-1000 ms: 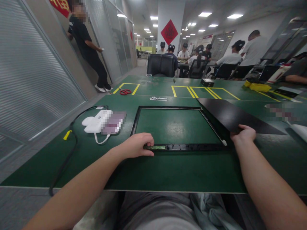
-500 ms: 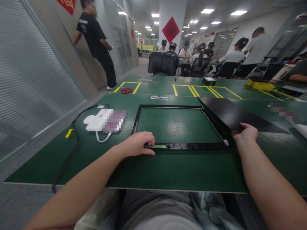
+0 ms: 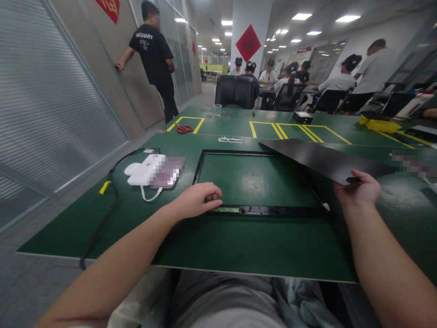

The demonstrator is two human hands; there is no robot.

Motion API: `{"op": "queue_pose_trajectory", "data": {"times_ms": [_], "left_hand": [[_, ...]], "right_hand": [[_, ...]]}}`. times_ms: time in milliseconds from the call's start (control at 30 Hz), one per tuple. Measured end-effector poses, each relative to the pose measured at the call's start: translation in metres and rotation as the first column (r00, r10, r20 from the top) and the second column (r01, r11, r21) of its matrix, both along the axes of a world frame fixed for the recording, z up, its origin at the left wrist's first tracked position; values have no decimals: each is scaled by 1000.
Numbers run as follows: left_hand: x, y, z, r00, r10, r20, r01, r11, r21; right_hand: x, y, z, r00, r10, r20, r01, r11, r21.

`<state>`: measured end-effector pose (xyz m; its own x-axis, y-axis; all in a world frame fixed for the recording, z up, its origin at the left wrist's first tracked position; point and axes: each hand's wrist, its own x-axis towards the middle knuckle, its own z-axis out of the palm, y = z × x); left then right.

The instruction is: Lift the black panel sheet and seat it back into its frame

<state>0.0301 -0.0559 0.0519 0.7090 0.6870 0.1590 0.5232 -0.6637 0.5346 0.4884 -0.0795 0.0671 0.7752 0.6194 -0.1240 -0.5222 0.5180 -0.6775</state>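
A black rectangular frame [image 3: 273, 211] lies flat on the green table, a narrow green strip [image 3: 225, 210] set in its near side. Just over its near left corner is my left hand [image 3: 196, 199], fingers loosely curled with a gap to the thumb and nothing visible between them; whether the thumb touches the frame I cannot tell. My right hand [image 3: 358, 191] grips the near edge of a thin dark panel [image 3: 317, 157], holding it tilted above the table. The panel overlaps the frame's right side and hides its far right corner.
To the left, a white charger-like block [image 3: 147, 169] and a phone [image 3: 168, 172] lie beside a black cable [image 3: 111, 214] with a yellow tag. Red-handled scissors [image 3: 184, 129], white strips [image 3: 230, 140] and a clear cup [image 3: 217, 109] are farther back. Several people sit beyond.
My right hand has raised the panel and brought its far corner leftward over the frame. The fingers of my left hand have come off the green strip. A person at left has moved.
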Motion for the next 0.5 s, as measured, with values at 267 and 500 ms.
{"op": "queue_pose_trajectory", "data": {"times_ms": [267, 500], "left_hand": [[-9, 19, -8, 788, 461, 408, -360, 883, -301], [-6, 22, -2, 445, 707, 550, -50, 633, -773]], "right_hand": [[-6, -11, 6, 996, 84, 35, -78, 986, -151], [-4, -9, 1, 982, 182, 48, -171, 969, -177]]}}
